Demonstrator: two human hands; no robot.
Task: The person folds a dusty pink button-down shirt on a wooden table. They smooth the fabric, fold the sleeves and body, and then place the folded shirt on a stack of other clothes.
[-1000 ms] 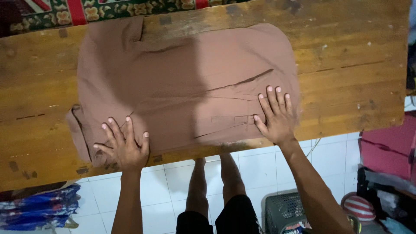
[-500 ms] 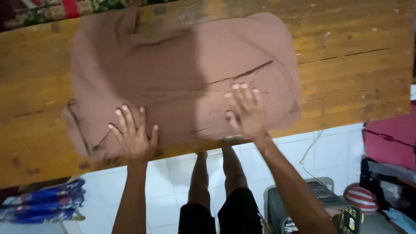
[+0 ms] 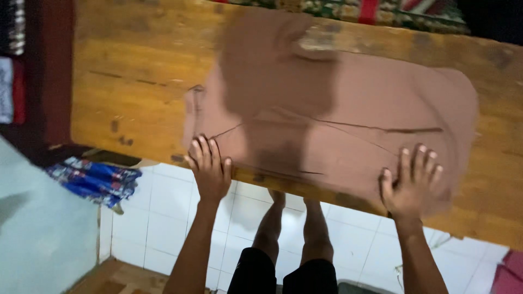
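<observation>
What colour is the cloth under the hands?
Plain brown cloth, spread flat on the wooden table; seen in the head view.

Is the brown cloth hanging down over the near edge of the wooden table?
No, the brown cloth lies flat on the wooden table, with both hands pressing its near edge.

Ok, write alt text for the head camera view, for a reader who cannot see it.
Two bare hands, the left hand and the right hand, press flat on the near edge of a brown cloth garment spread over a worn wooden table. Below the table edge are the person's bare legs and a white tiled floor.
</observation>
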